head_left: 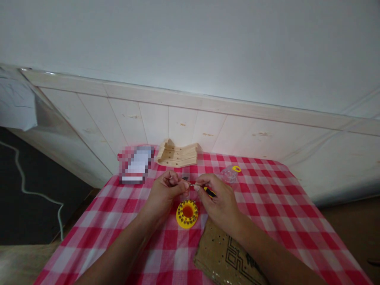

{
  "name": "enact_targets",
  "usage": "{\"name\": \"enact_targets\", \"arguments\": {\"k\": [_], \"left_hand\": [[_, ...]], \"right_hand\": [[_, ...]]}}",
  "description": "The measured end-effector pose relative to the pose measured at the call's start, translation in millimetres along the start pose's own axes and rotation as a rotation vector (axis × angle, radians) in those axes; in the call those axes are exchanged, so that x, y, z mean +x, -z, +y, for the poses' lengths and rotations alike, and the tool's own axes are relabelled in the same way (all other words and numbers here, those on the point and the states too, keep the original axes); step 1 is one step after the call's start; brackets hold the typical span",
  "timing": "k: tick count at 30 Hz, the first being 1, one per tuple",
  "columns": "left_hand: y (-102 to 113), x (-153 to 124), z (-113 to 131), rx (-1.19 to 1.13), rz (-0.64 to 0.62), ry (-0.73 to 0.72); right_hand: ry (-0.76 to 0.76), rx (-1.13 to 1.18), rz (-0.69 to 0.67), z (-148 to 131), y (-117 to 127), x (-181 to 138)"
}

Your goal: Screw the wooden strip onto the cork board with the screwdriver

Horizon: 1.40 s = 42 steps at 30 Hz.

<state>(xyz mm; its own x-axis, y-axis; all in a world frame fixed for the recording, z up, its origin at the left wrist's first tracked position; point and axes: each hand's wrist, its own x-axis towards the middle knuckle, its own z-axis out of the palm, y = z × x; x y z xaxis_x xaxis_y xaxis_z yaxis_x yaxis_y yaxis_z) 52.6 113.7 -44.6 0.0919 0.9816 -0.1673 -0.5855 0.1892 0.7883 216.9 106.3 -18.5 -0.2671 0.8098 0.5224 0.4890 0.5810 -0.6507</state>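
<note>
A screwdriver with a black and yellow handle (210,192) is gripped in my right hand (219,196), its thin metal shaft pointing left. My left hand (164,192) pinches the far end of that shaft, where a small metal screwdriver bit seems to sit; the fingertips hide most of it. Just below both hands, a round yellow bit holder (187,225) lies on the cloth, with a ring of dark bits around its reddish centre. Behind the left fingertips shows a small dark pointed object (185,178), too small to name.
A red-and-white checked cloth (169,253) covers the table. Cardboard with black lines (219,253) lies under my right forearm. Pale wooden pieces with holes (178,156) stand near the wall. A blurred phone-like object (138,164) lies left, clear plastic (228,174) with a yellow ring (236,169) right.
</note>
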Motion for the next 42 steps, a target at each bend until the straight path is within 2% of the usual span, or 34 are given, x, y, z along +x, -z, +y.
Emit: {"name": "enact_targets", "arguments": {"k": [7, 14, 20, 26, 29, 32, 35, 40, 42], "left_hand": [[-0.6, 0.1, 0.9, -0.003, 0.006, 0.025], [-3.7, -2.7, 3.0, 0.042, 0.012, -0.012], [-5.0, -3.2, 4.2, 0.020, 0.023, 0.015], [-3.3, -2.6, 1.1, 0.041, 0.025, -0.020], [1.8, -0.4, -2.6, 0.013, 0.052, -0.015], [7.8, 1.6, -5.8, 0.002, 0.043, -0.011], [11.3, 1.9, -7.4, 0.012, -0.002, 0.002], [12.7, 0.6, -7.4, 0.011, -0.047, -0.008], [12.8, 0.4, -6.8, 0.012, -0.051, -0.012]], "right_hand": [[0.047, -0.001, 0.007, -1.1, 0.4, 0.2], [-0.096, 0.103, 0.032, -3.0, -1.4, 1.4], [-0.002, 0.021, 0.009, -1.4, -1.2, -0.9], [-0.156, 0.159, 0.002, 3.8, -6.4, -0.9], [-0.088, 0.054, -0.035, 3.5, -2.5, 3.0], [-0.047, -0.019, -0.008, 2.2, 5.7, 9.3], [-0.124, 0.025, 0.032, 0.6, 14.2, 16.7], [-0.429, 0.431, -0.009, -7.0, 26.8, 24.0], [-0.463, 0.495, -0.026, -12.7, 31.3, 20.3]]}}
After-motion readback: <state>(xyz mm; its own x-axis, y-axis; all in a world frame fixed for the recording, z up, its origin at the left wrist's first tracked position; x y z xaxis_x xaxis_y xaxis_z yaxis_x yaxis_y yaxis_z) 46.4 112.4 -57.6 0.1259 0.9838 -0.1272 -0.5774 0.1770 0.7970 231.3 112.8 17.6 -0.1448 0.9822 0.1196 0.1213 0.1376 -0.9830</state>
